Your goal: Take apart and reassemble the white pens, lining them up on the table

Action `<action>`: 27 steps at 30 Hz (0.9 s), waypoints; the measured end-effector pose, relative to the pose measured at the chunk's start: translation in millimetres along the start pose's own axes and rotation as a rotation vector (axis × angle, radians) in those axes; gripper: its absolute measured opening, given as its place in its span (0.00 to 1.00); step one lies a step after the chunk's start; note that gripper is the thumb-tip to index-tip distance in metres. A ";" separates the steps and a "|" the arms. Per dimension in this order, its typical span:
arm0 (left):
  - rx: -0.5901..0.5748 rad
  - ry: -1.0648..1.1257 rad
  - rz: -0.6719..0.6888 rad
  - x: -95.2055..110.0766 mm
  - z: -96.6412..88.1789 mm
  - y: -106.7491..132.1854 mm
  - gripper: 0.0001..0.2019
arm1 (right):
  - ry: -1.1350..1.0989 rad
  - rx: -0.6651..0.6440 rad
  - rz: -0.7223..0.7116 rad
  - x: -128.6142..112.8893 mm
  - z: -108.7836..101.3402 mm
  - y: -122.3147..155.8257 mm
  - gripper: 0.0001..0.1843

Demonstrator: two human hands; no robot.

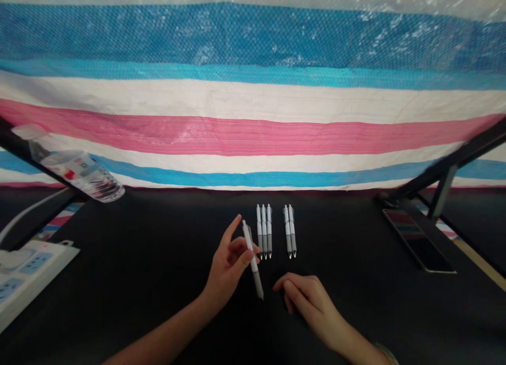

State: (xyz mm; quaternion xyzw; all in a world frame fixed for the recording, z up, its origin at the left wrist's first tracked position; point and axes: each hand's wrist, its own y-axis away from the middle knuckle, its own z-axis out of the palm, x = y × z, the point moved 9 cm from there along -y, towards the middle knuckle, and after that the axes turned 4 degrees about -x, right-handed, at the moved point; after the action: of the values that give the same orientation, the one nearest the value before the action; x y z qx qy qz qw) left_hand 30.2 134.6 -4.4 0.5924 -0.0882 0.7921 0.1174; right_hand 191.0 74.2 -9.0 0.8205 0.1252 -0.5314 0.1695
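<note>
Your left hand [227, 265] is clamped on a pen [254, 266], thumb against the barrel, index finger sticking out past it. Your right hand [310, 302] is separate: fingers bent inward, thumb alongside, underside hidden, so can't tell how far it's closed or whether anything's under it. No object shows in it.

Pose: left forearm comes in from bottom left, wrist angled up and forward. Right forearm comes in from bottom right, back of the hand up, low over the black table [158, 249]; contact unclear.

Held pen is tilted, clicker end away from you, gray grip end toward you, in the gap between your hands. Just beyond: three pens [264, 231] side by side near your left fingertips, touch unclear. Two pens [290, 231] lie to their right, a gap between groups, forward of your right hand. Phone [419, 241] is well off right.
</note>
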 end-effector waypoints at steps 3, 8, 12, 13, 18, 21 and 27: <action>-0.027 -0.043 0.017 2.7 -1.0 -5.7 0.39 | 0.007 0.005 0.011 0.3 -1.3 -0.1 0.27; -0.068 -0.080 -0.002 3.6 2.7 -8.7 0.28 | 0.016 -0.012 -0.001 2.0 0.3 0.5 0.24; -0.049 -0.071 -0.039 3.6 4.2 -7.6 0.25 | 0.029 -0.029 0.003 2.8 2.3 0.0 0.23; -0.040 -0.063 -0.043 3.7 4.0 -7.3 0.26 | 0.031 -0.030 0.005 2.8 2.4 0.0 0.23; 0.003 -0.020 -0.104 -1.5 1.9 -6.6 0.29 | 0.042 -0.032 0.001 1.5 2.1 0.4 0.22; -0.004 -0.017 -0.115 -3.1 2.2 -6.6 0.28 | 0.046 -0.030 -0.005 0.5 1.4 0.3 0.21; 0.014 -0.002 -0.124 -3.1 -0.1 -6.0 0.33 | 0.056 -0.032 0.002 -0.7 0.9 -0.8 0.20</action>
State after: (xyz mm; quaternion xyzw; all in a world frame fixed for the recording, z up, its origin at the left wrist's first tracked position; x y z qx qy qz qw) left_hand 32.7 140.2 -7.4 0.5983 -0.0460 0.7833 0.1621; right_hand 189.7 74.6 -8.7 0.8324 0.1376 -0.5060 0.1793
